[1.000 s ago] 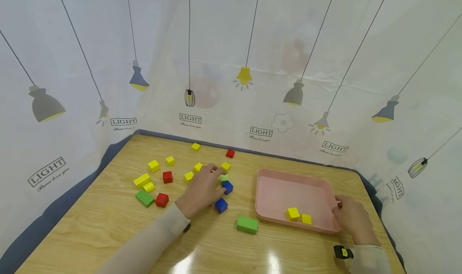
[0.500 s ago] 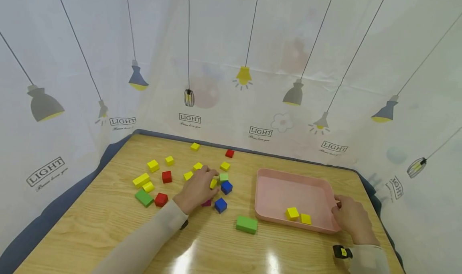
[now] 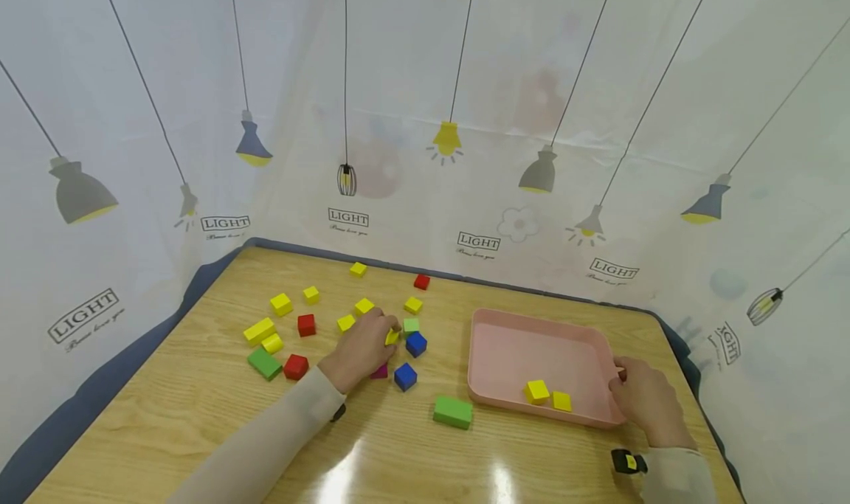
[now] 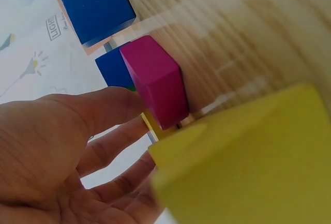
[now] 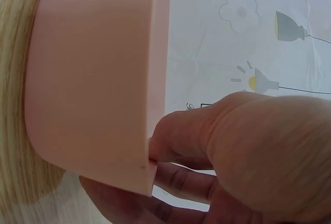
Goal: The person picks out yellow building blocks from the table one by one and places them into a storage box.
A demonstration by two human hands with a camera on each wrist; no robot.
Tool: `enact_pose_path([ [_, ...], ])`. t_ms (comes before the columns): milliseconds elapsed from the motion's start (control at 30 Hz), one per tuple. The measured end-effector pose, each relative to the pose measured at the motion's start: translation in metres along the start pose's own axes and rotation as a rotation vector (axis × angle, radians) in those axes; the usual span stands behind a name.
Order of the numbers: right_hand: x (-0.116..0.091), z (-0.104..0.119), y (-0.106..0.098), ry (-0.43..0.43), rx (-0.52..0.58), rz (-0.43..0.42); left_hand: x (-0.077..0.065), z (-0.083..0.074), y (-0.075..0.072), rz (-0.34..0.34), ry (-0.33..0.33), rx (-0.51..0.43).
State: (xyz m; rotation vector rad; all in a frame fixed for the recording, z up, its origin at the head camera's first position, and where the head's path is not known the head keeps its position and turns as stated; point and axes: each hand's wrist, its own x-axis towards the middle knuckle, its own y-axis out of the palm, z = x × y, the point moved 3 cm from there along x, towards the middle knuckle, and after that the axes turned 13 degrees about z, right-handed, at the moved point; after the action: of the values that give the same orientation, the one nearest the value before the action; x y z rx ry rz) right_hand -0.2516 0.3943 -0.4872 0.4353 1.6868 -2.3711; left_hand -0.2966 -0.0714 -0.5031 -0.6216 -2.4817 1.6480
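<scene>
In the head view my left hand (image 3: pixel 361 349) pinches a yellow block (image 3: pixel 392 337) between thumb and fingers, low among scattered blocks. A magenta block (image 4: pixel 153 81) stands beside the thumb in the left wrist view, hiding most of the pinched block. Two blue blocks (image 3: pixel 416 344) and a light green block (image 3: pixel 412 327) lie just right of that hand. My right hand (image 3: pixel 651 401) grips the right rim of a pink tray (image 5: pixel 93 79), thumb over the edge and fingers underneath. Inside the tray sit two yellow blocks (image 3: pixel 537 392).
Left of the left hand lie several yellow blocks (image 3: pixel 281 305), red blocks (image 3: pixel 296 367) and a green block (image 3: pixel 265 364). A longer green block (image 3: pixel 453 412) lies before the tray's left corner. A printed curtain (image 3: pixel 412 216) backs the wooden table (image 3: pixel 166 408).
My left hand has drawn slightly left and closed on the yellow block, uncovering the light green block and the magenta block. My right hand keeps its grip on the tray.
</scene>
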Motion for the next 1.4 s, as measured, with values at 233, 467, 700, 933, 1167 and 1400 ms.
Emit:
enact_pose_path([
  [233,0.000,0.000,0.000,-0.004,-0.001,-0.002,-0.001,0.000,0.000,-0.004,-0.008,0.006],
  [467,0.000,0.000,0.000,-0.004,0.003,-0.004,-0.002,-0.001,-0.002,-0.032,0.017,0.001],
  [700,0.000,0.000,0.000,-0.006,0.011,0.002,-0.003,-0.004,-0.006,-0.046,0.025,-0.014],
  [933,-0.002,0.001,0.000,-0.024,0.010,-0.008,-0.004,-0.007,-0.010,-0.067,0.031,-0.025],
  [1167,-0.002,0.001,0.000,-0.028,0.011,-0.003,-0.007,-0.015,-0.014,-0.069,0.019,-0.050],
  [1400,-0.003,0.000,0.000,-0.034,0.004,-0.012,-0.007,-0.027,-0.015,-0.093,0.039,-0.028],
])
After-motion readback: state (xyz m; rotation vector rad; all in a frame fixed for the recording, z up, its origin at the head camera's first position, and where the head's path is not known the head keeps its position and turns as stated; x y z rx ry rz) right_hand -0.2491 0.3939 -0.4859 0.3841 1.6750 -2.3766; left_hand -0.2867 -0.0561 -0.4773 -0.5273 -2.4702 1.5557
